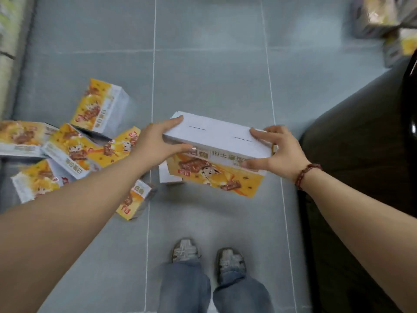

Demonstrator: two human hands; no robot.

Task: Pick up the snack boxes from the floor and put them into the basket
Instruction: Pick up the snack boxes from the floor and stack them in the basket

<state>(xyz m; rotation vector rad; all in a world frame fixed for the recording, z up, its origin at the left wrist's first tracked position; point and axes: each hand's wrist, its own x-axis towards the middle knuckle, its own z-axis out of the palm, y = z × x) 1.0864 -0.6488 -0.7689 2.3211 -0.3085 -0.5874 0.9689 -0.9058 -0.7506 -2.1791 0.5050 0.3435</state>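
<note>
I hold one yellow and white snack box [216, 141] in the air over the grey floor, white side up. My left hand [158, 141] grips its left end and my right hand [277, 152] grips its right end. Several more of the same boxes [74, 147] lie in a loose heap on the floor to the left, partly behind my left forearm. Another box [133, 199] lies below the heap. A small white box corner [168, 176] shows under the held box. A dark curved shape [361, 154] fills the right side; I cannot tell if it is the basket.
My two shoes [207, 254] and jeans stand on the tiles at the bottom centre. More packaged goods [383, 16] sit at the top right. A pale shelf edge [11, 53] runs along the left. Grey tiles stretch ahead.
</note>
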